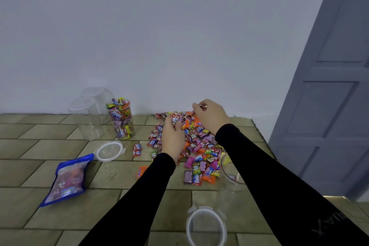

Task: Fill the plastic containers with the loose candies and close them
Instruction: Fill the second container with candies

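A pile of wrapped candies (196,145) lies on the tiled table (60,132) near the wall. My left hand (172,136) curls over the pile's left side and grips several candies. My right hand (209,115) is raised at the far end of the pile with candies pinched in its fingers. A clear container (121,119) filled with candies stands open to the left. Two empty clear containers (87,118) stand behind it. Another clear container (229,173), partly hidden by my right arm, stands at the pile's near edge with a few candies inside.
A white-rimmed lid (109,151) lies left of the pile, and a second lid (206,225) lies near the front edge. A blue candy bag (66,180) lies flat at left. Stray candies (137,150) sit apart from the pile. A grey door (329,86) stands at right.
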{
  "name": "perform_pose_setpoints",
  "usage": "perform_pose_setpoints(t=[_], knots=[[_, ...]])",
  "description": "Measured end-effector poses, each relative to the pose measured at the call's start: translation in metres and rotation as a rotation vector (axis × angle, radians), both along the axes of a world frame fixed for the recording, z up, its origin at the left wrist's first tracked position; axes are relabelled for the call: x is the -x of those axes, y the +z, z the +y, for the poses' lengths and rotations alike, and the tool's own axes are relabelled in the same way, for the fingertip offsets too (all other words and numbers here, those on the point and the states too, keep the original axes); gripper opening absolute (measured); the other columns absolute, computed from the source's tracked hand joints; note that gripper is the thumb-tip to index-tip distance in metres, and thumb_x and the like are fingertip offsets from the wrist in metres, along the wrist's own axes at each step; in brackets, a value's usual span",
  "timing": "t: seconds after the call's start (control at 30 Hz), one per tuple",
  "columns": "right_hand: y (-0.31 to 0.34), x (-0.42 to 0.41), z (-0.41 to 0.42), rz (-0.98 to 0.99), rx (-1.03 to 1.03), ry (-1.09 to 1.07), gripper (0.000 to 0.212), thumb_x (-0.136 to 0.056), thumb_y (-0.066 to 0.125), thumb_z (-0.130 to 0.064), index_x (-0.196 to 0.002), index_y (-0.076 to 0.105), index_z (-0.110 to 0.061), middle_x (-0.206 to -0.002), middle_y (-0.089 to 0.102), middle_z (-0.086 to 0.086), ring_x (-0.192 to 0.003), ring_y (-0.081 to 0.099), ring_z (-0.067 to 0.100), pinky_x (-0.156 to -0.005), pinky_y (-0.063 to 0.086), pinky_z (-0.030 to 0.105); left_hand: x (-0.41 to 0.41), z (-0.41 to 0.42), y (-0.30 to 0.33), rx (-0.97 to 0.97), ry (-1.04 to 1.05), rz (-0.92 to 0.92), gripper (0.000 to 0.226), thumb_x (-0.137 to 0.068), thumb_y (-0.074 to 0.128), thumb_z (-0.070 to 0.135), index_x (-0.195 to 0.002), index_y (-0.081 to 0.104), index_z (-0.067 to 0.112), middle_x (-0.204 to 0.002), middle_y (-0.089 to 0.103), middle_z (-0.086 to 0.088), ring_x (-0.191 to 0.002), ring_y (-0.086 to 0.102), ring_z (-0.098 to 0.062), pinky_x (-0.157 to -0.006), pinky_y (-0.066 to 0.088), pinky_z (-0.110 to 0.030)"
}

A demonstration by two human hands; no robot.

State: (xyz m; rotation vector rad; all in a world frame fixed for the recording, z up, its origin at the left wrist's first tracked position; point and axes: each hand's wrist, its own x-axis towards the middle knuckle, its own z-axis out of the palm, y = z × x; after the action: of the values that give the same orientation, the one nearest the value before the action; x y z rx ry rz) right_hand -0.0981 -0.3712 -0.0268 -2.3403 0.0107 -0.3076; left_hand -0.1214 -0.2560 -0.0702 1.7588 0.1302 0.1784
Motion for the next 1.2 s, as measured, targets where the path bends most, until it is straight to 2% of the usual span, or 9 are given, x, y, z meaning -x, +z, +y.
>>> perform_pose_setpoints(t=[0.1, 0.23, 0.33, 0.43, 0.53, 0.63, 0.83, 1.07, 1.2], knots=[[-0.004, 0.014, -0.019, -0.066, -0.191, -0.019, 0.038, -0.097, 0.044, -0.045, -0.110, 0.062, -0.014, -0.108, 0.062, -0.003, -0.088, 0.054, 0.010, -0.075, 0.034, 0.024, 0.013, -0.016, 0.010, 0.046, -0.017, -0.051, 0.049, -0.105, 0.035, 0.018, -0.152, 0.022, 0.016, -0.151, 0.035, 0.001, -0.125, 0.042, -0.004, -0.080, 0.028, -0.007], [-0.005, 0.034, -0.041, -0.142, -0.336, -0.051, 0.032, -0.097, 0.046, -0.043, -0.100, 0.064, -0.017, -0.100, 0.064, -0.006, -0.092, 0.057, 0.009, -0.075, 0.035, 0.023, 0.029, -0.038, 0.017, 0.077, -0.037, -0.099, 0.046, -0.105, 0.036, 0.018, -0.150, 0.026, 0.014, -0.133, 0.044, 0.005, -0.068, 0.043, 0.021, -0.050, 0.031, 0.006], [-0.006, 0.050, -0.054, -0.181, -0.416, -0.054, 0.029, -0.098, 0.046, -0.041, -0.098, 0.064, -0.019, -0.096, 0.065, -0.011, -0.087, 0.056, 0.001, -0.069, 0.038, 0.014, 0.039, -0.052, 0.017, 0.044, -0.047, -0.149, 0.047, -0.105, 0.037, 0.019, -0.150, 0.026, 0.013, -0.136, 0.043, 0.002, -0.085, 0.043, 0.029, -0.065, 0.031, 0.007], [-0.011, 0.058, -0.062, -0.214, -0.519, -0.074, 0.028, -0.099, 0.046, -0.040, -0.099, 0.064, -0.019, -0.094, 0.065, -0.016, -0.085, 0.056, -0.005, -0.067, 0.038, 0.006, 0.047, -0.060, 0.018, 0.048, -0.042, -0.183, 0.047, -0.104, 0.039, 0.023, -0.150, 0.027, 0.018, -0.149, 0.038, 0.001, -0.131, 0.037, -0.004, -0.093, 0.027, -0.012], [-0.016, 0.065, -0.065, -0.279, -0.651, -0.119, 0.027, -0.098, 0.048, -0.037, -0.098, 0.063, -0.015, -0.089, 0.065, -0.017, -0.084, 0.058, -0.007, -0.066, 0.038, 0.001, 0.058, -0.069, 0.021, 0.055, -0.051, -0.248, 0.044, -0.104, 0.039, 0.020, -0.147, 0.031, 0.016, -0.127, 0.053, 0.012, -0.102, 0.047, 0.018, -0.081, 0.033, -0.004], [-0.024, 0.073, -0.069, -0.313, -0.729, -0.166, 0.026, -0.098, 0.048, -0.037, -0.099, 0.062, -0.015, -0.090, 0.065, -0.015, -0.087, 0.058, -0.002, -0.071, 0.040, 0.005, 0.068, -0.077, 0.015, 0.014, -0.035, -0.318, 0.039, -0.103, 0.039, 0.012, -0.142, 0.038, 0.010, -0.089, 0.040, 0.028, -0.063, 0.042, 0.033, -0.062, 0.035, 0.005], [-0.038, 0.073, -0.069, -0.284, -0.855, -0.280, 0.040, -0.091, 0.047, -0.055, -0.099, 0.064, -0.020, -0.100, 0.068, -0.001, -0.099, 0.064, 0.019, -0.091, 0.051, 0.046, 0.077, -0.086, 0.001, -0.021, -0.010, -0.397, 0.030, -0.103, 0.041, 0.014, -0.131, 0.044, 0.025, -0.103, 0.044, 0.033, -0.083, 0.045, 0.031, -0.075, 0.040, -0.005], [-0.035, 0.073, -0.070, -0.227, -0.907, -0.311, 0.037, -0.092, 0.046, -0.054, -0.097, 0.065, -0.022, -0.097, 0.067, -0.004, -0.098, 0.064, 0.019, -0.092, 0.051, 0.048, 0.082, -0.092, -0.002, -0.019, -0.071, -0.445, 0.031, -0.102, 0.041, 0.008, -0.123, 0.040, 0.031, -0.105, 0.044, 0.032, -0.079, 0.045, 0.030, -0.073, 0.034, 0.004], [-0.036, 0.072, -0.070, -0.235, -0.950, -0.319, 0.039, -0.083, 0.048, -0.059, -0.094, 0.064, -0.025, -0.099, 0.069, 0.000, -0.098, 0.065, 0.022, -0.091, 0.051, 0.050, 0.078, -0.091, -0.010, -0.027, -0.114, -0.496, 0.033, -0.099, 0.044, 0.004, -0.120, 0.050, 0.029, -0.117, 0.052, 0.027, -0.111, 0.046, 0.014, -0.089, 0.033, -0.005]])
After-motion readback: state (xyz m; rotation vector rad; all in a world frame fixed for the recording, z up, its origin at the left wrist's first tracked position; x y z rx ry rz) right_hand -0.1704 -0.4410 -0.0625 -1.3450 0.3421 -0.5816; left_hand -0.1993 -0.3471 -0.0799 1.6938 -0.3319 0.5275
